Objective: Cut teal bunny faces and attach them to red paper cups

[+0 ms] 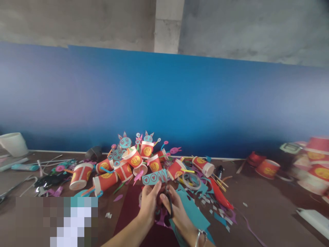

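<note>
My left hand [149,200] pinches a strip of light-blue paper [150,179] printed with hearts in circles and pointed ear shapes. In my right hand [177,206] is a pair of black-handled scissors [168,200], its blades pointing up at the strip's right end. Whether the blades touch the paper is hard to tell. Beneath both hands lies a dark red sheet [128,212], with purple paper scraps [161,219] partly hidden by the hands. A larger teal sheet [192,209] spreads to the right of my right hand.
Several red paper cups [105,181] with yellow emblems lie heaped behind my hands, some with blue cat-face cutouts [125,141]. Tape rolls [191,181], paper bits and a red pouch [221,195] lie to the right. A white cup [14,144] stands far left, before a blue partition [164,103].
</note>
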Motion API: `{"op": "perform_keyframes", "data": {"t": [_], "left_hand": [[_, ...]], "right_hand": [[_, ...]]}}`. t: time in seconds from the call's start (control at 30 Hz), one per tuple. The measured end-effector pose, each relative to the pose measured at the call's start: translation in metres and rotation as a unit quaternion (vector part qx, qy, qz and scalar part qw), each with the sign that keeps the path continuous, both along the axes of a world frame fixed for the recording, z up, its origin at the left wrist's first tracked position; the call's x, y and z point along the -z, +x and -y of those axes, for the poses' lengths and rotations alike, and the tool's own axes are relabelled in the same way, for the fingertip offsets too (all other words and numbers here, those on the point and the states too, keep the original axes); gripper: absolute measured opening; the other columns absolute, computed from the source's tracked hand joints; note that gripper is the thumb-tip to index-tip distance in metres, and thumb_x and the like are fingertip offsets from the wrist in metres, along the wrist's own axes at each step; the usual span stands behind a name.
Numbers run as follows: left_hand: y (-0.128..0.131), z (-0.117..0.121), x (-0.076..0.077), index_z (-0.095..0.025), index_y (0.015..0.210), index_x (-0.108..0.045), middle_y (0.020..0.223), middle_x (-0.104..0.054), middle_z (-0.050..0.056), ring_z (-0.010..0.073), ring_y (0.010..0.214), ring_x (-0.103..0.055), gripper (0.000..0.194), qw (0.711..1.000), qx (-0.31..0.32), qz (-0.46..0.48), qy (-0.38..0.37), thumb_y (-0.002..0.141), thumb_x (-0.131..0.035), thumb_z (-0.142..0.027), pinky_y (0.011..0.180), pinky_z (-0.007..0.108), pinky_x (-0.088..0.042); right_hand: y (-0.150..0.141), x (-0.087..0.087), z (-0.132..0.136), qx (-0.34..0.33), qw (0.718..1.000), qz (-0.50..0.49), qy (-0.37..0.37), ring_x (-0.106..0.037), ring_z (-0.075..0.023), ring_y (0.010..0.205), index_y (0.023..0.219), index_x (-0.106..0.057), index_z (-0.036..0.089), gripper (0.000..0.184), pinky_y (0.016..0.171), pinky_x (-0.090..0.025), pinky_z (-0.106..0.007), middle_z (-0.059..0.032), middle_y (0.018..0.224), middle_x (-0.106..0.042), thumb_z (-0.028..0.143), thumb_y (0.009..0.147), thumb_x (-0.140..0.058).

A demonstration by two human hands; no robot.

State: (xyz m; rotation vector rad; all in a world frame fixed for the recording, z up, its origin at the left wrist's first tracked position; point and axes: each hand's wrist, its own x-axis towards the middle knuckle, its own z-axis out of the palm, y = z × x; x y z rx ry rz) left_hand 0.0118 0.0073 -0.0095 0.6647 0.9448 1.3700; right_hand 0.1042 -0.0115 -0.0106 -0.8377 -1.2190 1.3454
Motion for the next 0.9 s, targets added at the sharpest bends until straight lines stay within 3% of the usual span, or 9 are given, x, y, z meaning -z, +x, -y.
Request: {"op": "perform_keyframes", "data": {"t": [0.23, 0.43, 0.9], "left_hand": [[0.0012, 0.0008, -0.0033, -0.014, 0.062, -0.058, 0.039, -0.046, -0.006, 0.0058, 0.028, -0.034, 0.043, 1.0, -0.004, -0.005, 0.028, 0.06, -0.073, -0.054, 0.031, 0.019, -0.024], [0.0012, 0.0013, -0.0036, -0.014, 0.065, -0.057, 0.042, -0.047, -0.006, 0.0058, 0.031, -0.038, 0.043, 0.999, 0.007, 0.017, 0.035, 0.061, -0.072, -0.055, 0.033, 0.018, -0.026], [0.001, 0.002, -0.0062, -0.015, 0.065, -0.057, 0.043, -0.051, -0.005, 0.0071, 0.03, -0.042, 0.043, 1.0, 0.007, 0.014, 0.009, 0.059, -0.073, -0.055, 0.032, 0.018, -0.027]], "right_hand": [[-0.0002, 0.0, -0.0012, 0.001, 1.0, 0.003, 0.014, -0.059, -0.0197, 0.083, 0.098, -0.06, 0.021, 0.034, 0.073, -0.046, -0.028, -0.0043, 0.088, -0.064, 0.044, 0.075, -0.069], [-0.0015, -0.0018, -0.0008, 0.012, 1.0, -0.004, 0.005, -0.052, -0.0138, 0.062, 0.093, -0.061, 0.023, 0.032, 0.059, -0.043, -0.023, 0.0016, 0.068, -0.058, 0.047, 0.073, -0.069], [-0.0008, 0.0014, -0.0001, 0.027, 0.999, 0.026, -0.026, -0.044, -0.0126, 0.049, 0.084, -0.061, 0.022, 0.039, 0.05, -0.039, -0.024, 0.0043, 0.053, -0.047, 0.056, 0.067, -0.069]]}}
